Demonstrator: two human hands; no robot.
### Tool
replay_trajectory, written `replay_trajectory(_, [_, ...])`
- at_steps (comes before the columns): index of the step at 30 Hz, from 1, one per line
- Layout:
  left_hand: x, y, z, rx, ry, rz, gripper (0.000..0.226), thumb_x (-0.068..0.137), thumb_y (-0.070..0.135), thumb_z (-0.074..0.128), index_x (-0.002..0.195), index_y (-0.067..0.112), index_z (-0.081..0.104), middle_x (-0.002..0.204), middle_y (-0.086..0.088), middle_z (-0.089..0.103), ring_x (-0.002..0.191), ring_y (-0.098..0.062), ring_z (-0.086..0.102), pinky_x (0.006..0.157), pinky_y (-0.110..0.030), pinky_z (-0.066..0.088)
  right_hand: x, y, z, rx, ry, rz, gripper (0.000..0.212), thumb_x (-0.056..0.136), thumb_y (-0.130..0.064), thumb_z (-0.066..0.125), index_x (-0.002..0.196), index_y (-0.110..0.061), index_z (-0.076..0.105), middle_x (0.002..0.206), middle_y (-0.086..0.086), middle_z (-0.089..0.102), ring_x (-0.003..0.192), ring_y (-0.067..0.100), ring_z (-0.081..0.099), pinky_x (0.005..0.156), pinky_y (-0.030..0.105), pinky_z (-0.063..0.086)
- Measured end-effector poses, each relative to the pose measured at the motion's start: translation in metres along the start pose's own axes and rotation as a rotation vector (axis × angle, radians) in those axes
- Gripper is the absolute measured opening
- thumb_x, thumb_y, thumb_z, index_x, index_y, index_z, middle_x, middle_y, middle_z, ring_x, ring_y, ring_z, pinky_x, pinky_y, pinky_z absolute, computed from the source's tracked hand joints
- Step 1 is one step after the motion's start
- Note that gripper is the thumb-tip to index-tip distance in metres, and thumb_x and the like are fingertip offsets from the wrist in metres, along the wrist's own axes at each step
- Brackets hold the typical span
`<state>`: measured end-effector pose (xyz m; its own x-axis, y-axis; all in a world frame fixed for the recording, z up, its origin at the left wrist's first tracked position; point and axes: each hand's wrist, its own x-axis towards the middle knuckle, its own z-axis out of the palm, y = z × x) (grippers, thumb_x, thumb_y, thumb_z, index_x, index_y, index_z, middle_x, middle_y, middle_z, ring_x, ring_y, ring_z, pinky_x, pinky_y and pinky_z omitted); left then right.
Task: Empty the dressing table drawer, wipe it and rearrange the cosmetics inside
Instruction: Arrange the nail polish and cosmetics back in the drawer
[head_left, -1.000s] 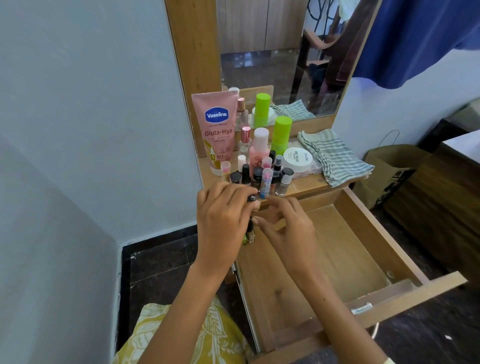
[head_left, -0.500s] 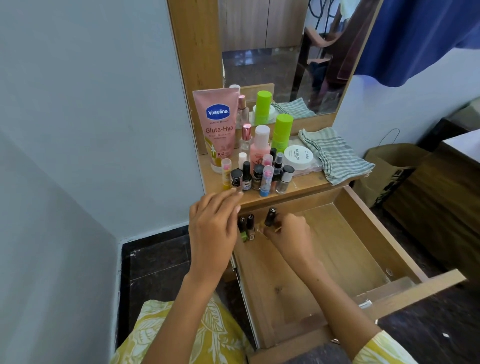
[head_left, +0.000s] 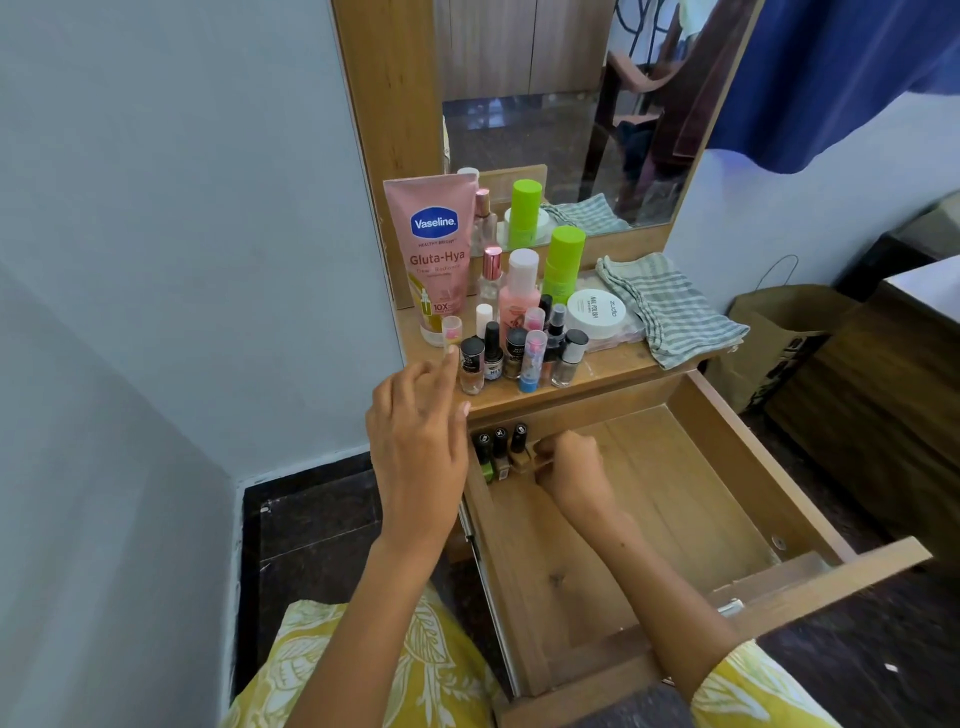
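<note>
Fingers of the right hand (head_left: 574, 470) pinch a polish bottle (head_left: 519, 453) in the drawer (head_left: 691, 499); left hand (head_left: 418, 441) hovers open. A nudge could topple neighbouring bottles.

Right hand (head_left: 571, 467) fingertips (curled under) hidden; perhaps touching the brown bottle (head_left: 519, 452).

I am looking into a bedroom in someone's home. A wooden dressing table with a mirror (head_left: 561, 104) stands against a pale wall, its tabletop (head_left: 608, 371) crowded with cosmetics: a Vaseline tube (head_left: 434, 249), nail polish bottles (head_left: 493, 358), a folded striped cloth (head_left: 670, 312). A paper bag (head_left: 774, 332) sits on the dark tiled floor (head_left: 311, 519).
</note>
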<state>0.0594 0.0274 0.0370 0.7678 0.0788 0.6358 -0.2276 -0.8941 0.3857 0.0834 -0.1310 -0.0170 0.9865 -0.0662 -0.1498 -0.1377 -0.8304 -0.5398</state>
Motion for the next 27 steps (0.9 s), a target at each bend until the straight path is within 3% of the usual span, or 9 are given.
replay_trajectory(3, [0.01,0.001,0.002,0.108,-0.02,0.026,0.053,0.084,0.021,0.067,0.135,0.019,0.051,0.108,-0.015,0.055,0.1,-0.023,0.038,0.075,-0.035,0.045,-0.011,0.003,-0.005,-0.042,0.071,0.016,0.028,0.082,-0.001,0.065,0.11,-0.007,0.066,0.104,0.008,0.069,0.092,0.023,0.066,0.081,0.036,0.055])
replay_trajectory(6, [0.017,0.002,0.004,0.105,0.002,0.019,0.044,0.082,0.028,0.071,0.124,0.019,0.061,0.104,-0.013,0.055,0.096,-0.022,0.038,0.072,-0.032,0.041,-0.016,0.007,-0.005,-0.018,0.074,-0.008,0.036,0.083,-0.01,0.069,0.118,-0.013,0.064,0.111,0.004,0.068,0.097,0.02,0.065,0.081,0.032,0.053])
replay_trajectory(11, [0.023,0.001,0.004,-0.006,0.081,0.018,0.03,0.077,0.028,0.076,0.102,0.014,0.067,0.104,-0.006,0.062,0.098,-0.018,0.042,0.076,-0.028,0.037,-0.002,0.006,0.005,0.062,-0.05,-0.027,0.04,0.078,-0.006,0.071,0.117,-0.014,0.066,0.111,0.004,0.068,0.1,0.018,0.063,0.086,0.027,0.052])
replay_trajectory(17, [0.021,0.004,0.005,-0.096,0.116,0.03,0.025,0.075,0.02,0.079,0.096,0.012,0.069,0.086,0.0,0.069,0.087,-0.016,0.054,0.074,-0.024,0.032,-0.001,0.008,0.008,0.082,-0.029,-0.028,0.037,0.08,-0.003,0.069,0.116,-0.013,0.065,0.11,0.005,0.068,0.1,0.018,0.064,0.087,0.028,0.053])
replay_trajectory(20, [0.013,0.008,0.001,-0.118,0.134,0.056,0.026,0.077,0.021,0.078,0.099,0.011,0.069,0.088,0.001,0.069,0.087,-0.017,0.058,0.077,-0.024,0.033,-0.014,0.002,-0.005,-0.032,0.052,-0.039,0.039,0.082,-0.017,0.07,0.12,-0.017,0.062,0.114,0.002,0.067,0.099,0.018,0.064,0.081,0.03,0.054])
replay_trajectory(23, [0.003,0.014,-0.004,-0.176,0.062,0.087,0.03,0.081,0.027,0.072,0.108,0.013,0.068,0.096,0.004,0.069,0.092,-0.014,0.058,0.082,-0.024,0.034,-0.033,-0.008,-0.023,0.039,0.218,-0.22,0.036,0.074,-0.038,0.077,0.106,-0.027,0.065,0.096,-0.012,0.066,0.083,0.004,0.062,0.069,0.025,0.053])
replay_trajectory(27, [-0.008,0.023,-0.004,-0.275,-0.076,0.136,0.029,0.084,0.031,0.068,0.108,0.015,0.069,0.103,0.007,0.069,0.101,-0.009,0.057,0.086,-0.022,0.035,-0.046,-0.012,-0.037,0.231,0.283,-0.412,0.032,0.07,-0.035,0.077,0.1,-0.03,0.065,0.088,-0.018,0.064,0.077,-0.002,0.059,0.062,0.021,0.051])
